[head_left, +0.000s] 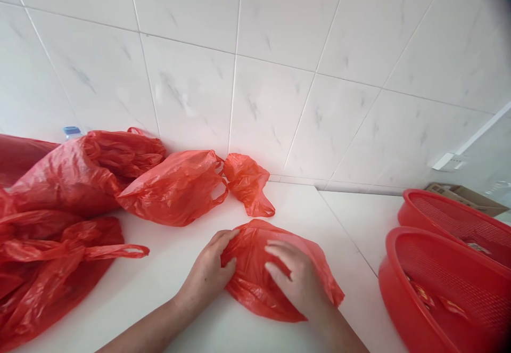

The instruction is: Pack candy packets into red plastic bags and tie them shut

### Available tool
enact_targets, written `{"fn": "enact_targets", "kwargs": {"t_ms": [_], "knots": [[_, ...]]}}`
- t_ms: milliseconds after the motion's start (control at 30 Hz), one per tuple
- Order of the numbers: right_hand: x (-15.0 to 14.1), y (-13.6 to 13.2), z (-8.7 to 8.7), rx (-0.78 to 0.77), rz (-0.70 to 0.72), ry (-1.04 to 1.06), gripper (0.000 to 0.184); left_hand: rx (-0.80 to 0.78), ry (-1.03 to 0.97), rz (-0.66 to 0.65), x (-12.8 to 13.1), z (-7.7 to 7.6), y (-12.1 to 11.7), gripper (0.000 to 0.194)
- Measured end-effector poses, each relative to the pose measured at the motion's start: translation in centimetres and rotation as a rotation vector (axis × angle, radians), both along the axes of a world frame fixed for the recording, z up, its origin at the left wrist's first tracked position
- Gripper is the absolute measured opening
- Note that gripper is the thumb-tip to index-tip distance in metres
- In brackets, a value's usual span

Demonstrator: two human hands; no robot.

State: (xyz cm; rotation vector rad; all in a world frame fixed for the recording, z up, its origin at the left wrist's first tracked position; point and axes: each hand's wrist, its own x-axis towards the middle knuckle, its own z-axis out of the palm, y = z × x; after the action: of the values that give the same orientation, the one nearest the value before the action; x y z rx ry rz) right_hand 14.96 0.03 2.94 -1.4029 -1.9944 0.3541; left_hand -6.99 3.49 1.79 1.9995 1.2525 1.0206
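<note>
A crumpled red plastic bag [255, 284] lies on the white table in front of me. My left hand [213, 262] rests against the bag's left edge, thumb and fingers apart. Over the right part of the same bag is my right hand [293, 276], its fingers curved loosely and the thumb held away from them. I cannot tell what, if anything, lies inside the bag. Just behind it sits a smaller crumpled red bag [248, 182], and to that one's left a fuller red bag [175, 188] with looped handles.
More filled red bags, one with a tied top [51, 273], crowd the left side. A blue bottle cap [72, 130] shows behind them. Two red mesh baskets [393, 268] holding small packets stand at right, near a cardboard box [467, 197]. A tiled wall [275, 113] bounds the table [167, 273].
</note>
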Motion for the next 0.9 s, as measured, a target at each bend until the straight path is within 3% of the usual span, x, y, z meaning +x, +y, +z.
{"fn": "enact_targets", "kwargs": {"t_ms": [100, 200, 367, 567, 667, 800, 900], "knots": [[1.4, 0.4, 0.6, 0.12, -0.204, 0.112, 0.021, 0.028, 0.023, -0.007, -0.2, -0.2, 0.0, 0.062], [3.3, 1.5, -0.3, 0.024, -0.342, 0.156, 0.027, 0.039, 0.111, -0.019, -0.4, -0.4, 0.0, 0.063], [4.9, 2.6, -1.8, -0.134, -0.254, 0.288, 0.037, 0.059, 0.214, -0.058, -0.4, 0.0, -0.2, 0.068], [2.7, 1.4, -0.5, 0.125, -0.318, 0.136, 0.02, -0.022, 0.154, -0.036, -0.2, 0.8, -0.4, 0.066], [1.9, 1.5, -1.1, 0.052, -0.313, 0.068, 0.024, -0.074, 0.133, -0.011, 0.0, 0.7, -0.5, 0.062], [1.8, 2.2, -1.9, -0.138, -0.312, 0.343, 0.034, -0.082, 0.101, -0.003, 0.0, 0.0, -0.2, 0.058], [2.0, 2.2, -0.9, -0.147, -0.282, 0.479, 0.032, -0.073, 0.103, 0.014, -0.1, -0.7, 0.3, 0.056]]}}
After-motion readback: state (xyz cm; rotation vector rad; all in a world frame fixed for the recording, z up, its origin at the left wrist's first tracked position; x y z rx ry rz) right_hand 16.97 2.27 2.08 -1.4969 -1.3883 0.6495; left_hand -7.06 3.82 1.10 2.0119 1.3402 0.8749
